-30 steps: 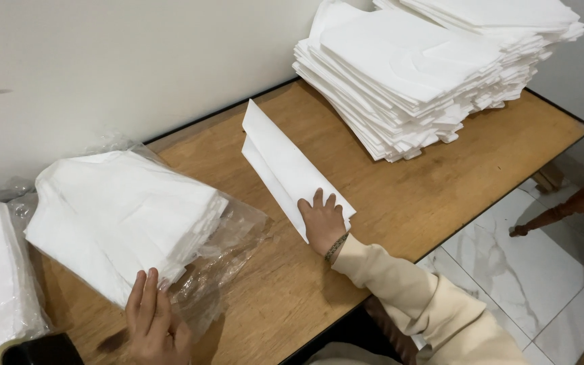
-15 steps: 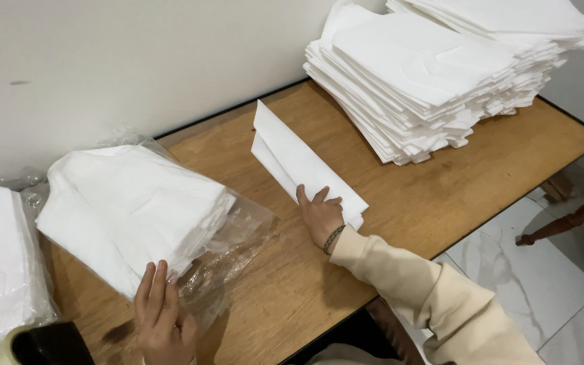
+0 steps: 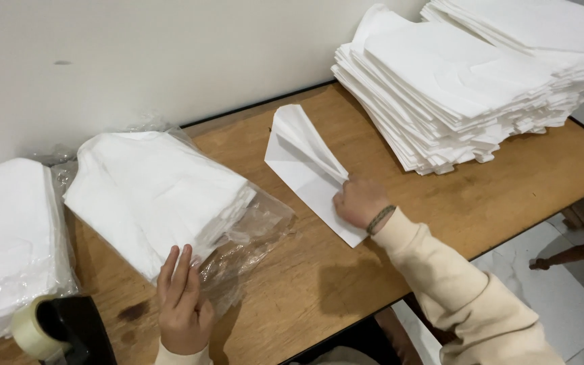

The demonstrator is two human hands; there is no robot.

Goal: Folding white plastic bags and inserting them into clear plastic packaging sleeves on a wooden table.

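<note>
Two hands are working at the wooden counter [image 3: 508, 182]. The right hand [image 3: 361, 201] is curled, its fingers gathered and pinching a raised fold of a white folded sheet [image 3: 302, 165] that is lying flat in the middle of the counter, one corner pointing toward the wall. The left hand [image 3: 182, 301] is lying flat with fingers together and extended, pressing on the near corner of a stack of white sheets [image 3: 153, 192] that is sitting inside a loose clear plastic bag [image 3: 258, 223].

As a judgement, the pinch is the weak point: the fold is being lifted from one edge only, so the sheet could slide across the smooth wood or the crease could come out crooked. The plastic is crinkled and slippery, and the left hand is bearing on one corner alone, so the bagged stack could shift or fan out toward the counter's front edge. The tall pile of folded white sheets [image 3: 468, 88] at the far right is stepping outward in uneven layers and is sitting near the counter's side; a nudge could tip its upper layers. A tape dispenser [image 3: 59, 331] is sitting at the near left corner, beside another bagged white stack [image 3: 8, 236], close enough to the left arm to be knocked.
</note>
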